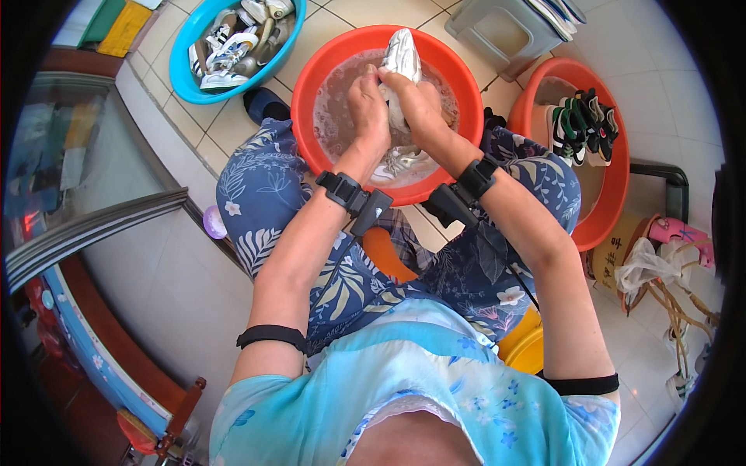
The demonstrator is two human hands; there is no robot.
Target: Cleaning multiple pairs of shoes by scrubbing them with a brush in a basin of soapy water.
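Observation:
A white sneaker (402, 53) stands toe upward and tilted over a red-orange basin (309, 62) between my feet, above cloudy, sudsy water. My right hand (420, 109) is closed around the sneaker's side, thumb reaching across toward the left. From the other side my left hand (368, 105) presses against it with bent fingers; a small dark bit shows between the two hands, too covered to name. Lower in the same basin, another pale shoe (398, 161) lies partly under the water.
At the upper left stands a blue basin (183, 58) piled with wet sneakers. An orange basin (610, 203) on the right has dark green, black and white shoes (581, 124) along its rim. A grey plastic stool (497, 35) is beyond, and a glass-panelled door frame (101, 225) lies left.

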